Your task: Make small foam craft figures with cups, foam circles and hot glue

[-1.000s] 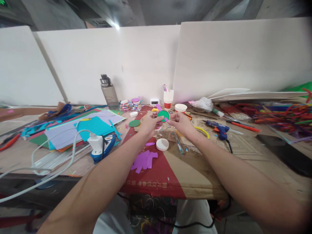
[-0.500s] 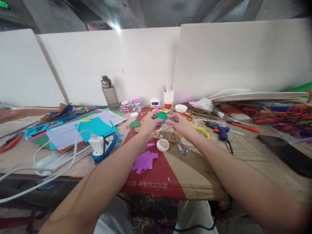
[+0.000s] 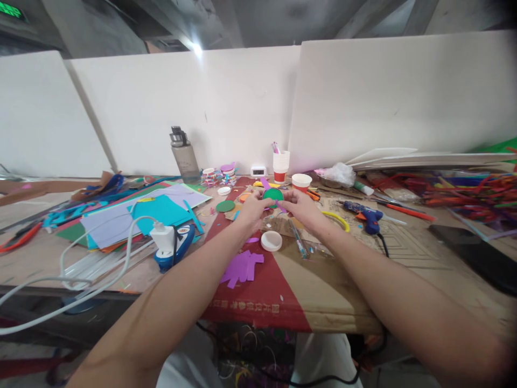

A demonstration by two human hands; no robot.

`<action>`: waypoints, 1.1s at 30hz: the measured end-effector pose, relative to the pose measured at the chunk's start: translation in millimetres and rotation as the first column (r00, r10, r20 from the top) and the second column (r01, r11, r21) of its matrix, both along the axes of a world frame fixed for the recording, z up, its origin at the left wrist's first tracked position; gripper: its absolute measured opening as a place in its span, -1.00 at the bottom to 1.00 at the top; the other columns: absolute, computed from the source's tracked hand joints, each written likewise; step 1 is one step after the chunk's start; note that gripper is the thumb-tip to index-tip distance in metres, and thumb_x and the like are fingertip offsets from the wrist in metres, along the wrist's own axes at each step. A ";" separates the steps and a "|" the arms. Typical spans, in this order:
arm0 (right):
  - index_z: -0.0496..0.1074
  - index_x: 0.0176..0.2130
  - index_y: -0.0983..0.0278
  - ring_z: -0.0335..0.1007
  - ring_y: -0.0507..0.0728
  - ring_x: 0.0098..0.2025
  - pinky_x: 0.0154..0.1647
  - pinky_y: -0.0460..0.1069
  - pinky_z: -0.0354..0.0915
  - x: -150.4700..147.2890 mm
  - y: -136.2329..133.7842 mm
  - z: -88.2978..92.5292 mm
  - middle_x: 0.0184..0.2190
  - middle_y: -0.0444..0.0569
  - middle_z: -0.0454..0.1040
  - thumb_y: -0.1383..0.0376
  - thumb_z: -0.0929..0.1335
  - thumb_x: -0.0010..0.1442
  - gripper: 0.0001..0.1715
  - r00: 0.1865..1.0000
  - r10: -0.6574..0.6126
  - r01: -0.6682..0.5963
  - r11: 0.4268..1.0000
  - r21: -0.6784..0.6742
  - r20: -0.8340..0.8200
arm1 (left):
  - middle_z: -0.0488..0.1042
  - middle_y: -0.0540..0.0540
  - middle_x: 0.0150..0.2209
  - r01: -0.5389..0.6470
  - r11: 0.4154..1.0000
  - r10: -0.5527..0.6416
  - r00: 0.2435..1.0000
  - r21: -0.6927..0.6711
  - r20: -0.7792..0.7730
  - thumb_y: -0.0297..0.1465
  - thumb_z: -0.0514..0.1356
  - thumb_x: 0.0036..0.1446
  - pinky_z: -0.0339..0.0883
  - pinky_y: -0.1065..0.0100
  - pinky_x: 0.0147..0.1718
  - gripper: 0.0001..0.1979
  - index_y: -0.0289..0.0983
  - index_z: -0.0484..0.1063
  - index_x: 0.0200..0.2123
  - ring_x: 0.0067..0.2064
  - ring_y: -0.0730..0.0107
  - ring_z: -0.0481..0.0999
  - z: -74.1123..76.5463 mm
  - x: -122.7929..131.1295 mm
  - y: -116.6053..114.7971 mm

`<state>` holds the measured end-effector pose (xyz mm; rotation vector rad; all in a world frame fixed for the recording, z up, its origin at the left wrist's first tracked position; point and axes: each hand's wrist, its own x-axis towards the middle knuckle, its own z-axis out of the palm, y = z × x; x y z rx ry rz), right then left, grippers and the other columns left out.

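I see left hand [image 3: 251, 209] and right hand [image 3: 302, 208], fingers closed, pinching the green disc [image 3: 273, 194] between them; white lid [image 3: 271, 241] just beneath.

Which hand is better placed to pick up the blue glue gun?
Probably the right hand: the glue gun lies to its right; the left hand sits farther off, across the green disc.

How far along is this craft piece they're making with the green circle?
Done: a pile of cut purple paper strips lies on the cardboard. In hand: the left hand and right hand hold a round green foam disc with one purple strip across it. Seemingly left: a second green disc lies untouched nearby, so this looks midway.
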<state>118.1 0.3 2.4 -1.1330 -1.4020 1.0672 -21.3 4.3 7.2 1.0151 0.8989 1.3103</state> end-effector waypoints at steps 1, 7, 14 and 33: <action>0.37 -0.32 0.24 0.31 0.03 -0.42 -0.40 -0.06 0.22 0.1 0.7 -0.8 -0.43 -0.14 0.47 0.27 0.44 -0.07 -0.74 1.000 0.000 0.000 1.000 0.005 -0.004 | 0.46 0.02 -0.38 0.003 1.000 -0.003 1.000 0.000 -0.001 -0.58 0.32 -0.33 0.24 0.41 -0.38 -0.64 -0.26 0.38 -0.35 -0.37 0.50 0.40 -0.4 0.3 0.0; 0.36 -0.31 0.25 0.34 0.02 -0.42 -0.37 -0.05 0.24 1.6 5.1 -5.0 -0.47 -0.17 0.46 0.30 0.44 -0.10 -0.71 1.000 0.001 0.000 0.999 0.033 -0.026 | 0.47 0.00 -0.38 -0.003 1.000 0.003 1.000 -0.021 0.006 -0.58 0.31 -0.29 0.27 0.41 -0.40 -0.67 -0.29 0.40 -0.35 -0.39 0.50 0.41 -1.3 1.6 1.4; 0.35 -0.28 0.25 0.36 0.02 -0.41 -0.38 -0.06 0.24 2.4 7.0 -6.7 -0.43 -0.14 0.48 0.35 0.42 -0.06 -0.72 1.000 -0.020 0.020 0.999 0.027 -0.005 | 0.46 -0.02 -0.42 0.015 1.000 -0.015 1.000 -0.007 0.011 -0.57 0.24 -0.18 0.31 0.42 -0.45 -0.80 -0.32 0.41 -0.38 -0.44 0.50 0.41 -3.0 2.4 3.3; 0.33 -0.27 0.24 0.36 0.02 -0.43 -0.38 -0.05 0.25 1.8 5.6 -3.8 -0.46 -0.18 0.46 0.42 0.42 -0.10 -0.67 0.998 -0.056 0.055 0.998 -0.033 -0.013 | 0.47 -0.04 -0.39 0.023 0.999 -0.021 0.999 0.042 -0.050 -0.54 0.27 -0.14 0.30 0.43 -0.43 -0.83 -0.33 0.45 -0.37 -0.40 0.49 0.41 -5.8 3.6 0.6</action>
